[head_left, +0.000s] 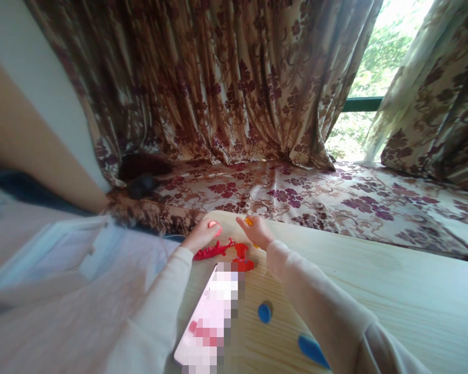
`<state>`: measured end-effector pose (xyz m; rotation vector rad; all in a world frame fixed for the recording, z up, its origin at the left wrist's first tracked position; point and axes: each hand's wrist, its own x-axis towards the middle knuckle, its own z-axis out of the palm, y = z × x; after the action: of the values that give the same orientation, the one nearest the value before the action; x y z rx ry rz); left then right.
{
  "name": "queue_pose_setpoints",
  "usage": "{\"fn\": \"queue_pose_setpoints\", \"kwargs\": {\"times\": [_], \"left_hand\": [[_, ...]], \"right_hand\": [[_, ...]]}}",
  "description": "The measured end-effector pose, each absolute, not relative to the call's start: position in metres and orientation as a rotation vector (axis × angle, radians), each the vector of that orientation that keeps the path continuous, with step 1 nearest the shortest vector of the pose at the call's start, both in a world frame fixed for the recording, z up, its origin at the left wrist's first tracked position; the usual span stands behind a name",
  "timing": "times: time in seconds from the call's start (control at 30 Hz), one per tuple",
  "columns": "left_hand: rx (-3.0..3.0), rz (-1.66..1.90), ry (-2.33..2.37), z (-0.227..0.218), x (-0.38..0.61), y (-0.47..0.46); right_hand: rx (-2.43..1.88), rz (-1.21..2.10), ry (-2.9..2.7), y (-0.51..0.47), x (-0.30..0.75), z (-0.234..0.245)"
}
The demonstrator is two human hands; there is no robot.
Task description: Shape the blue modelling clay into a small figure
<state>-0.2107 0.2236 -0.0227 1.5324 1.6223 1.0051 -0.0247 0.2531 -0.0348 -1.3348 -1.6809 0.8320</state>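
My left hand (198, 236) is closed on a small pinkish-red rounded piece (216, 227) above the far end of the wooden table (351, 275). Across from it, my right hand (259, 232) grips a small yellow-orange piece (249, 221), mostly covered by the fingers. Below the left hand lies a long red piece with a toothed upper edge (212, 251). Between and below the hands stands a red piece with a wide base (242, 258). Another bit of yellow peeks out beneath my right hand, too hidden to name.
A phone with a lit screen (205, 317), partly pixelated, lies nearer to me. A blue round piece (264, 312) and a long blue piece (312, 350) are beside my right forearm. Beyond the table are a flowered cloth-covered ledge (296, 192) and matching curtains (234, 78).
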Motion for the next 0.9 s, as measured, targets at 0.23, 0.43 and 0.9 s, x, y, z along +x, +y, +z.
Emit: {"fn": "queue_pose_setpoints", "kwargs": {"times": [0.23, 0.43, 0.9], "left_hand": [[1.350, 1.200, 1.617, -0.017, -0.212, 0.224], [1.079, 1.314, 1.542, 0.001, -0.207, 0.220], [1.082, 1.292, 1.747, 0.003, -0.192, 0.222]], "right_hand": [[-1.324, 0.855, -1.697, 0.251, -0.030, -0.026], [-1.324, 1.203, -1.526, 0.261, -0.022, -0.018], [-1.208, 1.341, -1.243, 0.267, -0.023, -0.013]]}}
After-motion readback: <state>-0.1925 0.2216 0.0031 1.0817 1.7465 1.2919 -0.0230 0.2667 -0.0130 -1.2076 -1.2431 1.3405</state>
